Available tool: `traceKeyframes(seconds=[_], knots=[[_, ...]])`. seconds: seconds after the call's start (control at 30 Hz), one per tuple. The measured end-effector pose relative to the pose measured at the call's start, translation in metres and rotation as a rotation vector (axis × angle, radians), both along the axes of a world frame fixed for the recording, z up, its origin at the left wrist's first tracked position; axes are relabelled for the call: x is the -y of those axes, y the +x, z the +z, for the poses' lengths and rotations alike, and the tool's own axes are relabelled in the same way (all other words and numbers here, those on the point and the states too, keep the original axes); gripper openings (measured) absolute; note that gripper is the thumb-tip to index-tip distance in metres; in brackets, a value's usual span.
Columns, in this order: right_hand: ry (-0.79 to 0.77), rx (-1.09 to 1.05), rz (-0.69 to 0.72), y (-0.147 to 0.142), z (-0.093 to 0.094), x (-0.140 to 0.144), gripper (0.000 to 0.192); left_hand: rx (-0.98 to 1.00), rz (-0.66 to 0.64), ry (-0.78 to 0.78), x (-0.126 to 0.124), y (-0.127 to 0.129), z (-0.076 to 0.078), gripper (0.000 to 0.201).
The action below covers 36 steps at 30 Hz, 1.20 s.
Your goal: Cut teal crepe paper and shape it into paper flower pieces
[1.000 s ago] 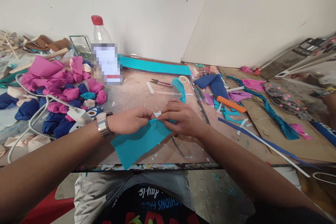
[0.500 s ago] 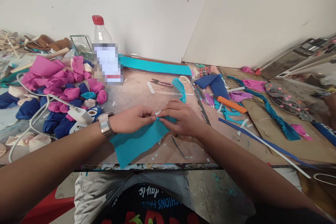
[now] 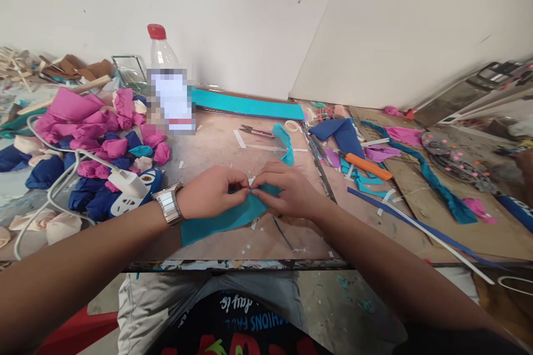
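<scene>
At the centre of the frame the left grip [image 3: 212,197] and right grip [image 3: 287,191] meet fingertip to fingertip on a flat teal felt sheet [image 3: 220,219], which lies on the worn wooden bench [image 3: 216,144] near its lower edge. Left of them sits a white power strip with cable [image 3: 129,191], and beyond it, at the upper left, a heap of pink and blue rolled felt pieces [image 3: 95,138]. Behind the heap stands a clear plastic bottle with red cap [image 3: 162,66]. Right of centre lies an orange-handled cutter [image 3: 366,166].

Left hand [image 3: 212,198] and right hand [image 3: 287,193] meet, fingers pinched together.
</scene>
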State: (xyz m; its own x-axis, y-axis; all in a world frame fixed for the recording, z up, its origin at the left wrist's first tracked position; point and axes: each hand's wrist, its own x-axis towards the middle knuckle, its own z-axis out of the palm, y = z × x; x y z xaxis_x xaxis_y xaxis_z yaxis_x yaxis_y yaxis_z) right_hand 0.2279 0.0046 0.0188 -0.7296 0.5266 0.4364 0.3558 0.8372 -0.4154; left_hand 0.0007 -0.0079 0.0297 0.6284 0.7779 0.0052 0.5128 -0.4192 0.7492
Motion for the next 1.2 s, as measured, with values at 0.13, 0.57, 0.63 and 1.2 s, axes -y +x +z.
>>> traceKeyframes(seconds=[0.13, 0.57, 0.63, 1.2], knots=[[-0.050, 0.008, -0.009, 0.0003, 0.0003, 0.0011, 0.011, -0.070, -0.013, 0.123, 0.0042, 0.0008, 0.0022, 0.019], [-0.129, 0.082, 0.012, -0.0011, 0.0045, 0.0020, 0.012, -0.176, -0.077, 0.293, 0.0053, 0.0023, 0.0007, 0.020], [-0.130, 0.117, -0.006, -0.0009, 0.0051, 0.0022, 0.012, -0.184, -0.072, 0.309, 0.0064, 0.0033, 0.0000, 0.022], [-0.136, 0.120, -0.034, 0.0064, 0.0058, -0.0028, 0.012, -0.156, -0.019, 0.178, 0.0043, 0.0016, -0.0004, 0.027]])
